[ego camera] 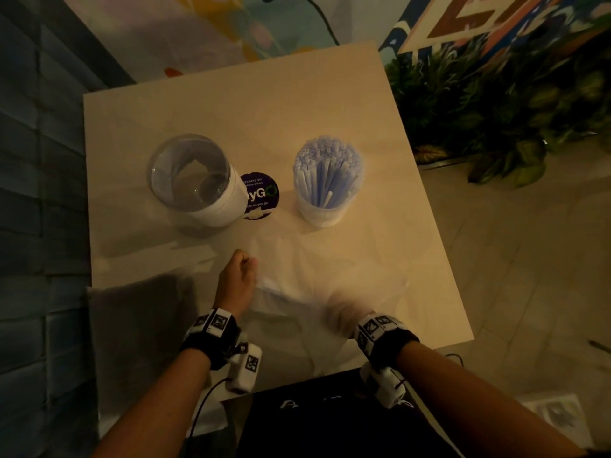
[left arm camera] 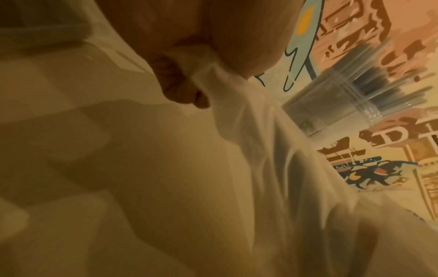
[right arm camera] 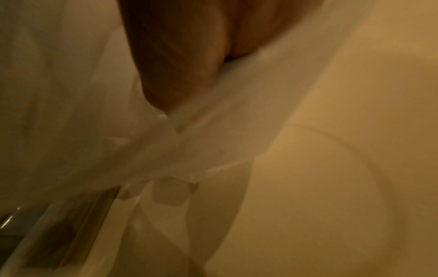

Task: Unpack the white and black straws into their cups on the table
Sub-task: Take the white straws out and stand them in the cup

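On the table (ego camera: 165, 117), an empty clear cup (ego camera: 195, 180) stands at the left. To its right a second cup (ego camera: 325, 206) is packed with white straws (ego camera: 327, 163); that cup (left arm camera: 331, 105) also shows in the left wrist view. A translucent plastic bag (ego camera: 307, 285) lies crumpled near the front edge. My left hand (ego camera: 238, 271) is fisted and grips a bunched corner of the bag (left arm camera: 249, 121). My right hand (ego camera: 344, 312) is blurred behind the bag's film, and its fingers (right arm camera: 170, 71) pinch the plastic (right arm camera: 213, 131). No black straws are in view.
A round purple sticker (ego camera: 261, 193) lies flat between the two cups. A dark item (ego camera: 330, 421) with white markings sits below the table's front edge. Green plants (ego camera: 496, 104) stand off the right side, and a dark wall (ego camera: 33, 160) is at the left.
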`<control>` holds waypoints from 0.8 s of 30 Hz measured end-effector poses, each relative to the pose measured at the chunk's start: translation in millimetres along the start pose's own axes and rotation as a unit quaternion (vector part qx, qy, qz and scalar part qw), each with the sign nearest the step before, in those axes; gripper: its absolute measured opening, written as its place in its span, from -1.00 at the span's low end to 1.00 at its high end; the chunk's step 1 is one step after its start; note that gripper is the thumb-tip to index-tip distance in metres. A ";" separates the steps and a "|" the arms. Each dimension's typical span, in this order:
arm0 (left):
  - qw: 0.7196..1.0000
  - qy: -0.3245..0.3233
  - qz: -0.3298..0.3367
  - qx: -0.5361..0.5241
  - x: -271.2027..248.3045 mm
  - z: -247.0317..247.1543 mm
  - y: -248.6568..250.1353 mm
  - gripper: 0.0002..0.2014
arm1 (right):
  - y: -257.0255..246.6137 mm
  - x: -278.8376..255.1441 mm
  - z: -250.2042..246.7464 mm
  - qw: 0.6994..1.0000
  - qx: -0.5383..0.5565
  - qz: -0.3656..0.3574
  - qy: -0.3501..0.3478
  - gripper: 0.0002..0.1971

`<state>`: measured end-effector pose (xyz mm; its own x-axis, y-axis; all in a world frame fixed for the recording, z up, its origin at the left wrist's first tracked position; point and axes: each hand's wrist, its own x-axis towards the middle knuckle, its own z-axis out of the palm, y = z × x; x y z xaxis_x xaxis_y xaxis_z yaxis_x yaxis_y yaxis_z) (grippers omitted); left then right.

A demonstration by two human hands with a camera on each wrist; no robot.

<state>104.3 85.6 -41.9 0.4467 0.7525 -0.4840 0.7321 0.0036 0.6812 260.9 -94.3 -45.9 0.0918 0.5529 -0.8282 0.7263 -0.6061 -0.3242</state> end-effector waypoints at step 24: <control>0.976 0.080 -0.146 0.143 -8.7 -2.6 -46.4 -0.63 | 95.5 -48.0 -3.0 0.962 0.200 0.092 0.162 -0.84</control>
<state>65.1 80.5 -67.9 0.1283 0.8400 -0.5271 0.9401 0.0664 0.3345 328.0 -177.0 -35.8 0.4483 0.5250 -0.7235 0.3632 -0.8465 -0.3893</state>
